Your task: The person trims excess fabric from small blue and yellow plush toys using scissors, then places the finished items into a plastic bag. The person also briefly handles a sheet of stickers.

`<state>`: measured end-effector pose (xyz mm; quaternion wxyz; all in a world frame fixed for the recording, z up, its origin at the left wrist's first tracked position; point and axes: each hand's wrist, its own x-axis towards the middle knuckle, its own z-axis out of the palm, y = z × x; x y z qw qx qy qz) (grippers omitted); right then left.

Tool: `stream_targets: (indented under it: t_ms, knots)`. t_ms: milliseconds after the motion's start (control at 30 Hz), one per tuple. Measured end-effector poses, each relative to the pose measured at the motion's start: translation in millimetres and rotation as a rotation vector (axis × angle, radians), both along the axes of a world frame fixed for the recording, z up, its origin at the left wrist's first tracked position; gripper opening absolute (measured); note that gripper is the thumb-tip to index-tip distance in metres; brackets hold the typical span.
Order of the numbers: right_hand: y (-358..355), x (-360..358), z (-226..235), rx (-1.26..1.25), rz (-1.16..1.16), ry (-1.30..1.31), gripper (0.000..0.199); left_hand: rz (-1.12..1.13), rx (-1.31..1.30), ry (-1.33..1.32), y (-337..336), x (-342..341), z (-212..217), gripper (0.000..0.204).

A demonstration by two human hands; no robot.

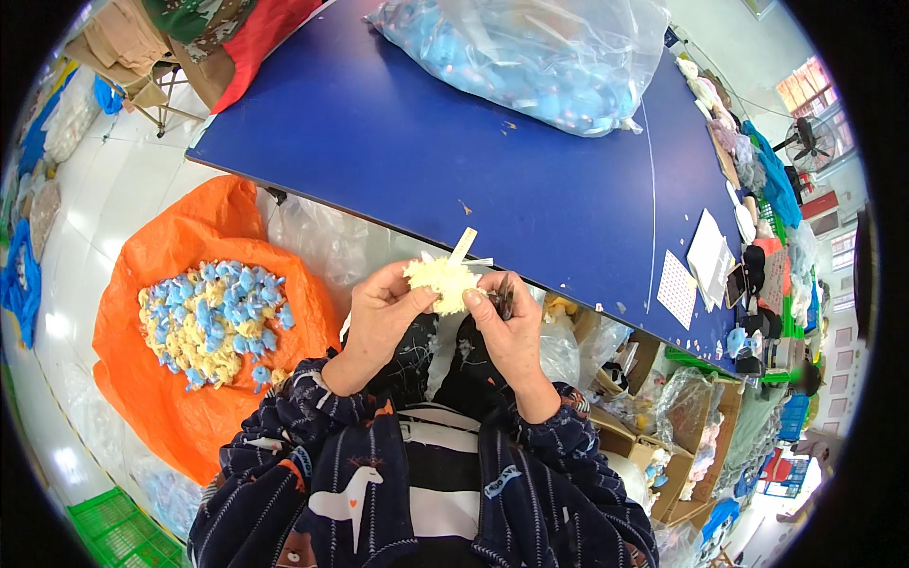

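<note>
Both my hands meet at the frame's centre, just below the blue counter (492,161) edge, so the small cream plush toy (442,281) sits steady between them. My left hand (381,317) pinches its side, fingers curled shut on it; my right hand (507,327) grips its other side plus small dark snips (504,298), wrist bent inward. Finished blue-and-cream toys (213,322) fill the orange sack (180,417) at lower left, probably for easy dropping.

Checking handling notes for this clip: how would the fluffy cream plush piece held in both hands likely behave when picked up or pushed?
The cream plush piece looks soft and floppy, since its fuzzy edge bulges around the left hand and right hand. Probably light: fingertips alone carry it. Its fluffy pile likely resists slipping or rolling, and its tag may flap.
</note>
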<state>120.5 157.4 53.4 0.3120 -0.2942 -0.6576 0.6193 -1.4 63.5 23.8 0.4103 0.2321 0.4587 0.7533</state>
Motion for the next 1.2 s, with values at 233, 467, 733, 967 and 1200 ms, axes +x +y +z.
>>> stream_targets:
  t_ms: [233, 467, 733, 967, 1200]
  knots:
    - [6, 4, -4, -0.202, 0.018, 0.097, 0.016, -0.268, 0.186, -0.464, 0, 5, 8, 0.033]
    - [8, 4, 6, 0.791, -0.115, -0.024, 0.020, -0.130, 0.153, -0.267, 1, 7, 1, 0.035]
    - [-3, -1, 5, 0.806, -0.004, -0.272, 0.022, 0.043, 0.069, 0.521, 2, 10, 10, 0.034]
    - [-1, -3, 1, 0.125, 0.014, -0.172, 0.011, -0.063, 0.020, 0.024, 4, 12, 1, 0.034]
    - [11, 22, 1, -0.555, 0.353, 0.133, 0.010, -0.135, 0.084, -0.399, 4, 11, 16, 0.033]
